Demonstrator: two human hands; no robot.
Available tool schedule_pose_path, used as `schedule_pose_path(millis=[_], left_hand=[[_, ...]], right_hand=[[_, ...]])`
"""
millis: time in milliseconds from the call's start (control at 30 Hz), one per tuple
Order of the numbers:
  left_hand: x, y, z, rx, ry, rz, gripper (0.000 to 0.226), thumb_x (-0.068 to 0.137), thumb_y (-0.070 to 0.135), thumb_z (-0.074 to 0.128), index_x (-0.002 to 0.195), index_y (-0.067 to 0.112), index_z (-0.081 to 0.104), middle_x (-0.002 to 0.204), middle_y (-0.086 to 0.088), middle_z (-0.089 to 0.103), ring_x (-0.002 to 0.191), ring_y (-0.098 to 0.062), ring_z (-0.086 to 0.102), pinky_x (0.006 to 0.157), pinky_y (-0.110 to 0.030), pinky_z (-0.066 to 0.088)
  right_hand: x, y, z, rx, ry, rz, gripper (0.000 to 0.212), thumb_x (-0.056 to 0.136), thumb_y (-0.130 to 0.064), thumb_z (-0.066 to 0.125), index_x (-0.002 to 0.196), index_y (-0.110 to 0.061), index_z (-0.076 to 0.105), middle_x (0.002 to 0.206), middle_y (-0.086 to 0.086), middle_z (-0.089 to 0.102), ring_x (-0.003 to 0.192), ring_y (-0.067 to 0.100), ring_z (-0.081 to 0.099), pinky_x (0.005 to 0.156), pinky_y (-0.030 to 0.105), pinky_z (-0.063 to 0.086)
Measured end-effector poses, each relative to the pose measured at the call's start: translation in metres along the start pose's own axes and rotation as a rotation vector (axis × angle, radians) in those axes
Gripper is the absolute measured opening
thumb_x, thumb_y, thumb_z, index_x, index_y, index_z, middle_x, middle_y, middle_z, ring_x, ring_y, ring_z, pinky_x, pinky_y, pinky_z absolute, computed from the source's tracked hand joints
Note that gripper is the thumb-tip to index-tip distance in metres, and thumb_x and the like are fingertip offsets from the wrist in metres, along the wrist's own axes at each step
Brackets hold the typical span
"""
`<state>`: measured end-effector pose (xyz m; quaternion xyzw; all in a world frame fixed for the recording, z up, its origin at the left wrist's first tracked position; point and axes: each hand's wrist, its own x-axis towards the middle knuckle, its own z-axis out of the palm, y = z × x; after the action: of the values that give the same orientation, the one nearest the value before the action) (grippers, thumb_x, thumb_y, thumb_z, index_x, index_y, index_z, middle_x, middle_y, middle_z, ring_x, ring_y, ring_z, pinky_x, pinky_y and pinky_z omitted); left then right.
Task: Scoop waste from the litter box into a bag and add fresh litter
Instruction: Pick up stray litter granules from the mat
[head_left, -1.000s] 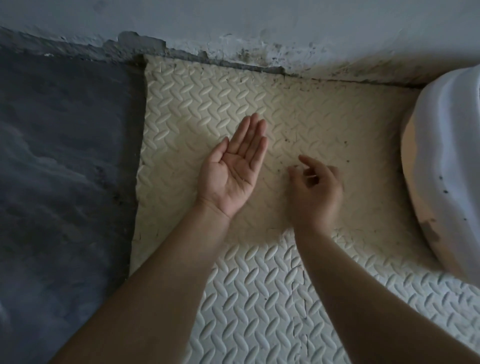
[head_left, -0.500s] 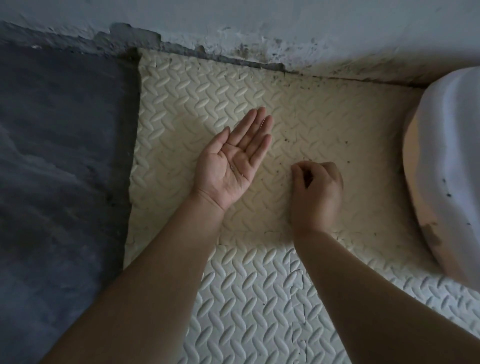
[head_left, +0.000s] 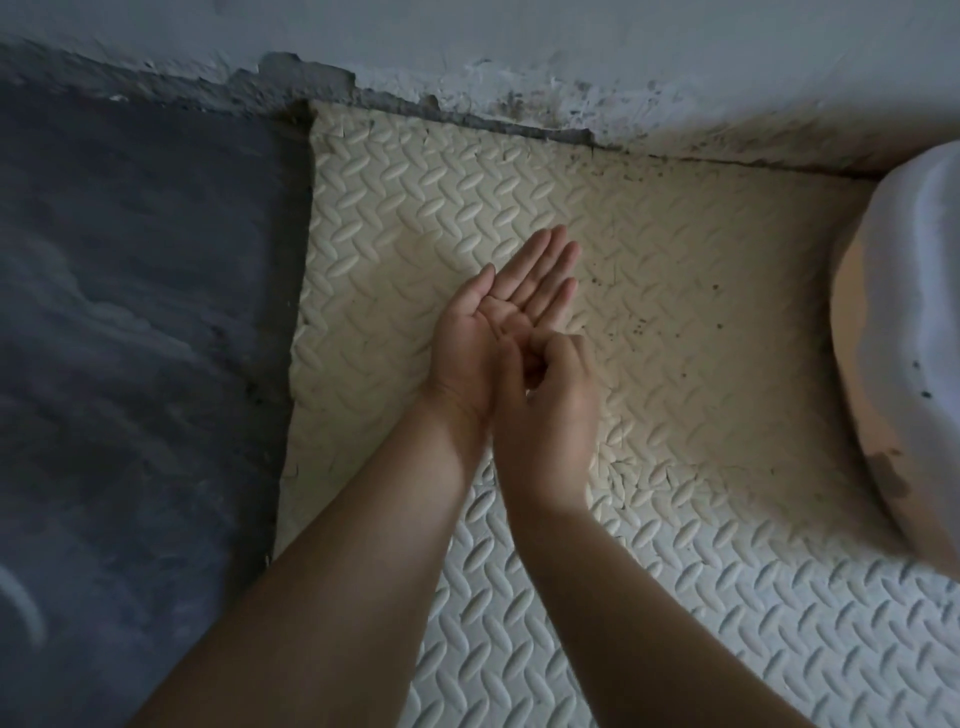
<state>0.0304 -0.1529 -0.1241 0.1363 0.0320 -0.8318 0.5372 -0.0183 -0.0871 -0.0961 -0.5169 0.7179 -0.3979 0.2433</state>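
My left hand (head_left: 498, 322) is held flat, palm up, over the cream foam mat (head_left: 415, 208). My right hand (head_left: 550, 400) has its fingers pinched together, and their tips rest on the left palm. Whatever they pinch is too small to make out. Dark litter specks (head_left: 636, 326) lie scattered on the mat to the right of my hands. The rounded white litter box (head_left: 914, 332) shows at the right edge, only in part. No scoop or bag is in view.
A dirty wall base (head_left: 519, 109) runs along the mat's far edge. Dark grey floor (head_left: 130, 312) lies left of the mat. A second, whiter mat tile (head_left: 675, 623) joins the first one nearer to me.
My right hand left the mat surface and moved left onto my open left palm, fingers pinched. The left hand stayed palm up, shifting slightly right.
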Motion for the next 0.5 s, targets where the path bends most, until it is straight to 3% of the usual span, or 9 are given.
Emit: schedule_pose_path(millis=[167, 300, 500], left_hand=[[-0.003, -0.002, 0.000, -0.015, -0.006, 0.015, 0.056, 0.101, 0.026, 0.018, 0.116, 0.000, 0.065, 0.127, -0.010, 0.061, 0.124, -0.022, 0.053, 0.107, -0.032, 0.038], [-0.001, -0.001, 0.003, -0.021, 0.007, 0.012, 0.055, 0.100, 0.026, 0.020, 0.113, -0.001, 0.066, 0.126, -0.010, 0.061, 0.122, -0.023, 0.053, 0.108, -0.032, 0.037], [-0.002, 0.000, 0.007, -0.018, 0.038, 0.016, 0.052, 0.097, 0.025, 0.025, 0.110, -0.002, 0.067, 0.124, -0.012, 0.062, 0.118, -0.024, 0.058, 0.104, -0.033, 0.042]], right_hand=[[-0.004, 0.000, 0.001, 0.039, -0.001, 0.033, 0.014, 0.091, -0.025, 0.063, 0.098, -0.015, 0.069, 0.088, -0.009, 0.055, 0.079, 0.011, 0.055, 0.072, 0.030, 0.051], [-0.004, 0.000, -0.005, 0.015, -0.031, -0.029, 0.019, 0.092, -0.020, 0.062, 0.109, -0.019, 0.072, 0.086, -0.007, 0.056, 0.080, 0.008, 0.054, 0.072, 0.020, 0.047], [-0.002, -0.001, -0.011, 0.091, 0.028, 0.018, 0.008, 0.086, -0.020, 0.070, 0.094, -0.020, 0.071, 0.084, -0.007, 0.060, 0.078, 0.011, 0.058, 0.071, 0.028, 0.051]])
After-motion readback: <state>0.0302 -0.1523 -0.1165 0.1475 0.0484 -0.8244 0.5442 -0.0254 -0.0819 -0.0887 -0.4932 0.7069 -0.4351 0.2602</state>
